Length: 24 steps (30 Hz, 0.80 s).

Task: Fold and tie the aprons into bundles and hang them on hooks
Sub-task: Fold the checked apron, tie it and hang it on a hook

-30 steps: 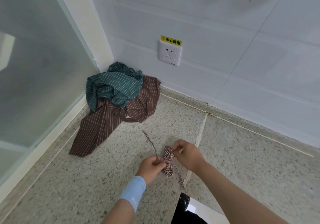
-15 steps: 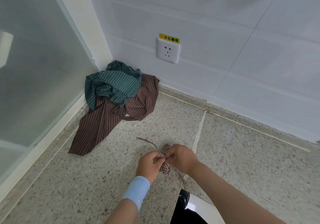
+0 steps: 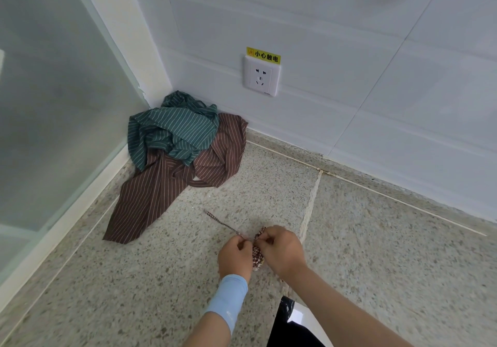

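checked apron bundle pinched by left hand and right hand at speckled surface. green striped apron piled on brown striped apron in corner. yellow sticker above socket marked 小心触电.

Single head-worn wide-angle view, facing forward and down, close over left hand and right hand on the counter, tiled wall beyond

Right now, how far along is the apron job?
Done: one checked bundle looks rolled up. In hand: left hand pinches its strap, right hand pinches the bundle's top, apparently tying. Left: green apron and brown apron lie crumpled in the corner, unfolded.
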Each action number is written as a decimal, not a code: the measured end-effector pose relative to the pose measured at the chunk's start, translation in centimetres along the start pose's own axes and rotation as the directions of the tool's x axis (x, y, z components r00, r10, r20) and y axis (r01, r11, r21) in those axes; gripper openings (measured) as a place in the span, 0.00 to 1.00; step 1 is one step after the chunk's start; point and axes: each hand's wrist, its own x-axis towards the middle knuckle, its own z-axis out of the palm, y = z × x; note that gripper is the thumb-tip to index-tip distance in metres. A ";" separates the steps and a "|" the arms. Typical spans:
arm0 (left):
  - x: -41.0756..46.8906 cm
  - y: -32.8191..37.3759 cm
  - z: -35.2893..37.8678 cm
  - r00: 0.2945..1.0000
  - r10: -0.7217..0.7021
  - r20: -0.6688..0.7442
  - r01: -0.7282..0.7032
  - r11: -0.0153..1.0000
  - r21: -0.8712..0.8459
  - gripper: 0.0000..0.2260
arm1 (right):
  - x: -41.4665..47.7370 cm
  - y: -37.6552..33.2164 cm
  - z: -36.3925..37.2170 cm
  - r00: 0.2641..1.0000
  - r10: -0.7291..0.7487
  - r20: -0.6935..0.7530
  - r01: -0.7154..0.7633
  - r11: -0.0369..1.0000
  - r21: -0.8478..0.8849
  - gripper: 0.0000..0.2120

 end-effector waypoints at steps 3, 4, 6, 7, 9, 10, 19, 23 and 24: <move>0.5 0.8 -0.3 0.974 -0.142 0.178 0.179 0.961 -0.209 0.11 | -0.5 -0.2 0.3 0.990 0.128 -0.064 -0.119 0.983 0.137 0.03; 0.4 1.1 -0.4 0.942 -0.191 0.275 0.279 0.902 -0.330 0.12 | -0.5 -0.3 0.3 0.984 0.165 -0.067 -0.152 0.975 0.162 0.03; 0.1 1.2 -0.7 0.877 -0.224 0.425 0.432 0.757 -0.490 0.12 | -0.1 -0.1 0.0 0.975 0.212 -0.058 -0.200 0.964 0.173 0.05; 0.0 0.9 -1.0 0.861 -0.204 0.466 0.458 0.710 -0.535 0.11 | 0.1 0.0 -0.3 0.972 0.230 -0.046 -0.220 0.962 0.160 0.06; 0.0 0.2 -1.6 0.859 -0.158 0.487 0.461 0.653 -0.601 0.10 | 0.6 0.4 -1.0 0.968 0.251 -0.016 -0.247 0.962 0.120 0.07; 0.2 -0.4 -1.8 0.866 -0.142 0.480 0.456 0.621 -0.637 0.09 | 0.7 0.7 -1.2 0.967 0.256 0.002 -0.255 0.963 0.090 0.07; 0.0 -1.5 -1.8 0.943 -0.256 0.211 0.326 0.835 -0.443 0.09 | 1.3 1.8 -1.8 0.908 0.415 0.060 -0.419 0.905 0.074 0.17; 0.7 -2.0 -2.3 0.923 -0.365 0.124 0.386 0.865 -0.320 0.15 | 1.0 2.8 -2.6 0.867 0.495 0.059 -0.499 0.858 0.126 0.18; 0.6 -2.0 -2.4 0.909 -0.379 0.175 0.417 0.831 -0.367 0.16 | 0.9 3.1 -2.8 0.870 0.490 0.050 -0.493 0.865 0.092 0.17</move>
